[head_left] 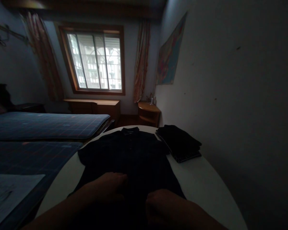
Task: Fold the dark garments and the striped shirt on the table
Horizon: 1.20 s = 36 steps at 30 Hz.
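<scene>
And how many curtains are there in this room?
2 in view: one patterned curtain hangs left of the window, and the other curtain hangs right of it. Any outside the picture can't be counted.

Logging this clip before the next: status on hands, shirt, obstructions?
Left hand, right hand at dark shirt, grip unclear. Shirt spread on pale table, collar at far end. Folded dark stack beside it, apart from both hands.

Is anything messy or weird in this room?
Nothing looks spilled on the table around the dark shirt. Only the small dark marks on the wall look odd, because they speckle a bare stretch of it.
</scene>
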{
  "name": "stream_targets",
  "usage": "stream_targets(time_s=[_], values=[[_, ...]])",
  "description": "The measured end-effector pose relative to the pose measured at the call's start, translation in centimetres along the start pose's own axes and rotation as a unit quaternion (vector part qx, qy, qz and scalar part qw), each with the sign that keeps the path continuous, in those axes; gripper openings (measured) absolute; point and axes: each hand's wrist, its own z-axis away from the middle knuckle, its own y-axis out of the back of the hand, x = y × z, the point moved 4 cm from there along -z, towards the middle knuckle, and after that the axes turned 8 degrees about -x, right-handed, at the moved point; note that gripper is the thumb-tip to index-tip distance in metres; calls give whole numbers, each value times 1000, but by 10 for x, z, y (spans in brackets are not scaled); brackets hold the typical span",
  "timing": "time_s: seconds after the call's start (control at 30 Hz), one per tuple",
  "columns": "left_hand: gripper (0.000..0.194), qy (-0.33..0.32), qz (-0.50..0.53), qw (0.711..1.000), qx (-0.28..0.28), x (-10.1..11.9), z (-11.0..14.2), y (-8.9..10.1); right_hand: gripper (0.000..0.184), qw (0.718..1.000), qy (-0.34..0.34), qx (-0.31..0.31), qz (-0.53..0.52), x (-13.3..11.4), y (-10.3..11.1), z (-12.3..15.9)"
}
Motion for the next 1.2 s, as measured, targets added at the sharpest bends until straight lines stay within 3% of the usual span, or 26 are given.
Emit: stream_targets(time_s=[0.07, 0.23, 0.37, 0.43, 0.5, 0.57, 0.67, 0.77, 0.87, 1.0, 1.2], values=[[15, -4, -9, 1000, -20, 2, -3, -5, 9, 1000, 10, -13, 17, -4, -2, -2], [17, -40, -11, 998, -38, 13, 2, -8, 13, 995, 20, -38, 86, -9, -12, -7], [19, -35, 4, 986, -165, 20, 11, -14, 20, 989, 43, -123, 75, -12, -35, -14], [18, -46, 15, 980, -192, 20, 12, -12, 20, 989, 32, -133, 53, -11, -36, -15], [15, -55, 42, 983, -172, 15, 6, -4, 17, 995, 38, -85, 47, -9, -21, -15], [18, -44, 53, 993, -100, 4, -6, 9, 17, 997, 23, 17, 68, 1, 7, -16], [28, -10, 1, 998, 61, -18, -33, 29, 23, 973, -93, 169, 127, 32, 47, -21], [50, 32, -54, 987, 146, -41, -62, 34, 37, 941, -163, 243, 169, 65, 68, -33], [66, 96, -25, 987, 125, -67, -88, 22, 41, 919, -211, 270, 195, 90, 74, -44], [71, 131, -11, 985, 110, -91, -103, 13, 23, 898, -282, 271, 204, 112, 81, -49], [72, 143, -8, 985, 100, -112, -100, 16, 46, 850, -366, 331, 185, 134, 108, -39]])
